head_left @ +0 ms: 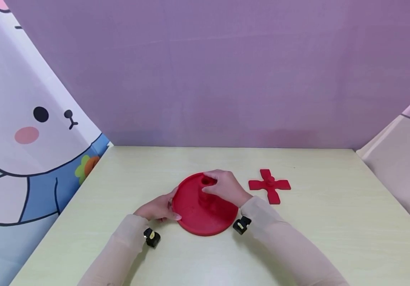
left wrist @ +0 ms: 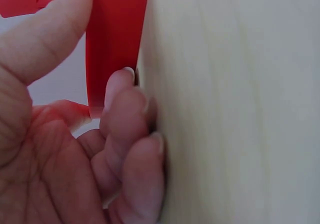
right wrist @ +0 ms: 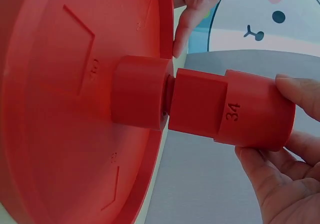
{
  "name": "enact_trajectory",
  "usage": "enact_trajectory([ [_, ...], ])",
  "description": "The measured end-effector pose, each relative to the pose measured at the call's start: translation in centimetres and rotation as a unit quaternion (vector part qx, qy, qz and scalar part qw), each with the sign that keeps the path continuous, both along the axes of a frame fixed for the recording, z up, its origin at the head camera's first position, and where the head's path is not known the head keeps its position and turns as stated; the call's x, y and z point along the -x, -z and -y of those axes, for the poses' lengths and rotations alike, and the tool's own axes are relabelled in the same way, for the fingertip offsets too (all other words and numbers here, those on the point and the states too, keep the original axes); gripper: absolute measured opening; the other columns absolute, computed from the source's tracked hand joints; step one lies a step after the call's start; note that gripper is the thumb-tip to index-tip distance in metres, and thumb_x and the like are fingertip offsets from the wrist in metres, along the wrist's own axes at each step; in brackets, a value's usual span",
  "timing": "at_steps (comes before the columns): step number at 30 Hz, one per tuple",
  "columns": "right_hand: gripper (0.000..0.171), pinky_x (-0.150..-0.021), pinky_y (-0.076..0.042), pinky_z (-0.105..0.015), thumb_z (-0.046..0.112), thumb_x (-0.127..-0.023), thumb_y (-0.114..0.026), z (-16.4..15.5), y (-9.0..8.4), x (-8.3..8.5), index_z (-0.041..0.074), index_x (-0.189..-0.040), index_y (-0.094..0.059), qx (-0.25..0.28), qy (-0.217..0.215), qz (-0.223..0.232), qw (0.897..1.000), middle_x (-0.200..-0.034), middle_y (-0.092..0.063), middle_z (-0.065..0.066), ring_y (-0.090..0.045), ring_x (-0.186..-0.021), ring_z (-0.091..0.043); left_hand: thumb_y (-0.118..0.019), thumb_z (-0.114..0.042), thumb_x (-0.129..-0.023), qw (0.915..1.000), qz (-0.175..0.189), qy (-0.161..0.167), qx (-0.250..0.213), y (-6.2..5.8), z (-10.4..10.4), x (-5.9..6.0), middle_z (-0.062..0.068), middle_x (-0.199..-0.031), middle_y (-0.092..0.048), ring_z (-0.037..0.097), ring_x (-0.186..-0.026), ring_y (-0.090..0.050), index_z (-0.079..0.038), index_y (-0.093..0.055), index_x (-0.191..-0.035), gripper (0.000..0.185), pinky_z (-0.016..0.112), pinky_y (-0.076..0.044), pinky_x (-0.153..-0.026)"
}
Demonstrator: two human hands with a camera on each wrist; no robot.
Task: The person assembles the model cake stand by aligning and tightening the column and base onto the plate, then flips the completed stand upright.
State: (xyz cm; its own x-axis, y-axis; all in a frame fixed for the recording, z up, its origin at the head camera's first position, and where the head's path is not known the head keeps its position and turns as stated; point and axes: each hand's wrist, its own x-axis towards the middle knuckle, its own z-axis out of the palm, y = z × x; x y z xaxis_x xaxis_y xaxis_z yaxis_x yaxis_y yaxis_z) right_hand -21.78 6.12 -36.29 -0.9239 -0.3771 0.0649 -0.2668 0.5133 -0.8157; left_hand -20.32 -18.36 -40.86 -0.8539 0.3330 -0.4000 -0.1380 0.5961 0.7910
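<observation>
A red round base (head_left: 194, 216) with a raised rim lies on the table. My left hand (head_left: 160, 206) holds its left edge, thumb on the rim and fingers curled low beside it in the left wrist view. My right hand (head_left: 228, 186) grips the upper end of a red stepped cylinder (right wrist: 257, 111), marked 34, between thumb and fingers. The cylinder's narrower, flat-sided end stands at the mouth of the base's central socket (right wrist: 140, 91), slightly tilted to it. A thin neck shows between the two parts. From above, the cylinder's top looks hollow.
A red four-armed cross piece (head_left: 270, 184) with a small central knob lies on the table, right of the base. A purple curtain (head_left: 226, 79) hangs behind the pale wooden table (head_left: 333, 222). Cartoon-printed cloth (head_left: 29, 159) hangs on the left.
</observation>
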Motion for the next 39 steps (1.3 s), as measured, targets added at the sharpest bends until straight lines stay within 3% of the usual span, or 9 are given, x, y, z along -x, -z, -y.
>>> enact_trajectory([
  [9,0.061,-0.078,-0.054,-0.034,0.012,-0.083,-0.075,0.0,0.9,0.2,0.008,-0.139,-0.051,0.023,0.004,0.003,1.000,-0.121,-0.059,-0.008,-0.057,-0.107,-0.024,-0.081,-0.014,-0.074,0.9999,0.002,-0.004,-0.009,-0.1,-0.1,-0.1,0.011,-0.103,-0.052,0.019,-0.053,-0.041,-0.016,-0.017,-0.155,0.103,0.027,-0.038,-0.051],
  [16,0.070,-0.088,-0.051,-0.039,0.015,-0.087,-0.071,-0.7,3.0,0.5,0.011,-0.148,-0.036,0.155,0.011,0.058,0.986,-0.135,-0.052,-0.009,-0.051,-0.121,-0.028,-0.081,-0.014,-0.074,0.9999,0.004,-0.003,-0.011,-0.1,-0.1,0.1,0.011,-0.104,-0.053,0.018,-0.053,-0.041,-0.017,-0.017,-0.155,0.102,0.027,-0.038,-0.051],
  [21,0.064,-0.094,-0.047,-0.039,0.012,-0.091,-0.066,-1.0,4.1,0.4,0.008,-0.148,-0.036,0.201,0.004,0.073,0.977,-0.138,-0.049,-0.012,-0.047,-0.126,-0.030,-0.081,-0.014,-0.075,0.9999,0.005,-0.004,-0.011,0.0,-0.1,0.0,0.011,-0.100,-0.053,0.018,-0.053,-0.040,-0.017,-0.016,-0.155,0.103,0.027,-0.037,-0.051],
  [31,0.056,-0.095,-0.046,-0.037,0.008,-0.094,-0.061,-0.7,5.1,0.3,0.006,-0.146,-0.039,0.242,0.001,0.082,0.967,-0.136,-0.050,-0.015,-0.047,-0.126,-0.031,-0.081,-0.013,-0.074,0.9999,0.006,-0.011,-0.008,-0.1,-0.2,-0.1,0.011,-0.097,-0.053,0.019,-0.054,-0.042,-0.017,-0.018,-0.154,0.102,0.027,-0.037,-0.051],
  [39,0.055,-0.094,-0.047,-0.037,0.008,-0.094,-0.060,-0.5,5.1,0.3,0.006,-0.145,-0.041,0.248,0.008,0.084,0.965,-0.135,-0.051,-0.013,-0.049,-0.124,-0.029,-0.081,-0.013,-0.074,0.9998,0.009,-0.003,-0.020,0.0,-0.1,0.1,0.011,-0.099,-0.054,0.018,-0.053,-0.041,-0.017,-0.018,-0.155,0.102,0.026,-0.037,-0.050],
])
